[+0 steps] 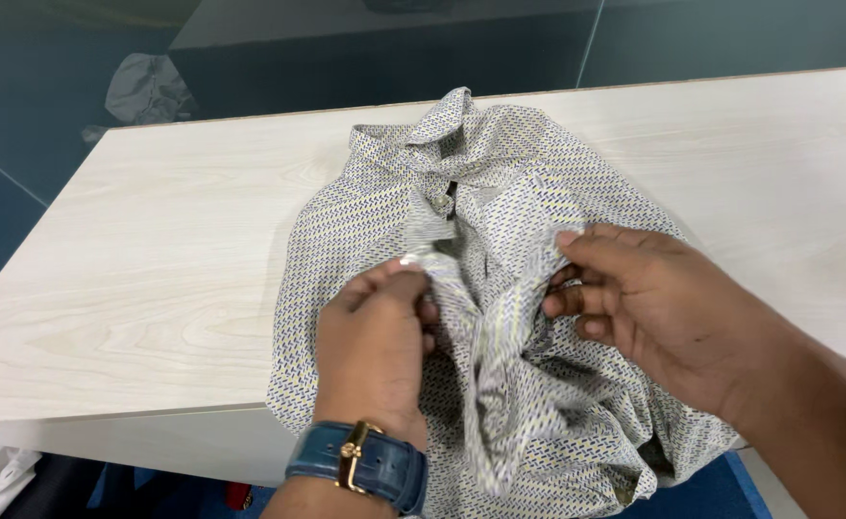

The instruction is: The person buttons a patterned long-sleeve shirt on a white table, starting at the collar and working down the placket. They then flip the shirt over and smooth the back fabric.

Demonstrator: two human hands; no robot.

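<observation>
1. Dark teal floor (19,115) surrounds a pale wood-grain worktop (154,279).
2. A patterned collared shirt (528,183) lies crumpled at the worktop's near edge, its hem hanging over.
3. The right hand (653,303) pinches shirt fabric in closed fingers.
4. The left hand (375,351), wearing a blue-strapped watch (360,461), grips the placket.

A light cotton collared shirt with a fine blue-and-yellow fleck pattern (500,192) lies crumpled front-up on the table, collar far, its hem hanging over the near edge.
</observation>
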